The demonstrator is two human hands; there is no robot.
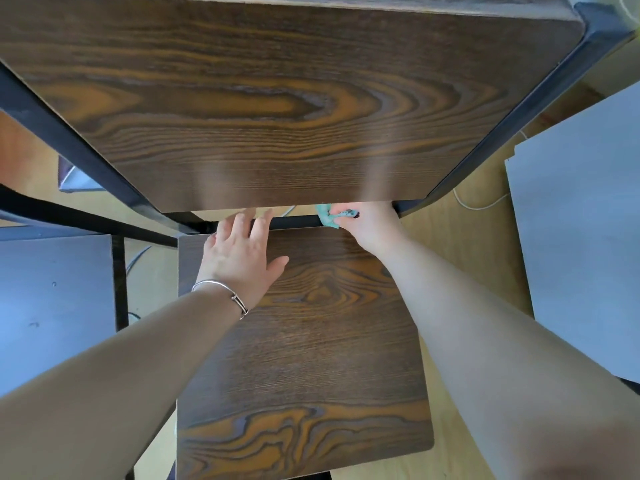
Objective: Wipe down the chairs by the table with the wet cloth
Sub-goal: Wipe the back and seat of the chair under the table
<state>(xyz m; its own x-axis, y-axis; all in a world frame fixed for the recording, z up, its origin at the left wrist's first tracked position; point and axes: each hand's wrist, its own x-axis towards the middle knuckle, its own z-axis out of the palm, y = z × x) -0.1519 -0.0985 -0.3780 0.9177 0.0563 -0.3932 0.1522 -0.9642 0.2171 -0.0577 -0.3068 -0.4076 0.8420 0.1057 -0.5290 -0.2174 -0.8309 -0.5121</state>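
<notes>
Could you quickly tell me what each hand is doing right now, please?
Left hand: open, resting flat on the chair seat.
Right hand: grips the green cloth against the black bar.

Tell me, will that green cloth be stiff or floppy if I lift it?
Probably floppy: the cloth is bunched and creased in the right hand. Likely light, since it fits inside one hand. Being wet, it may cling to the black bar.
</notes>
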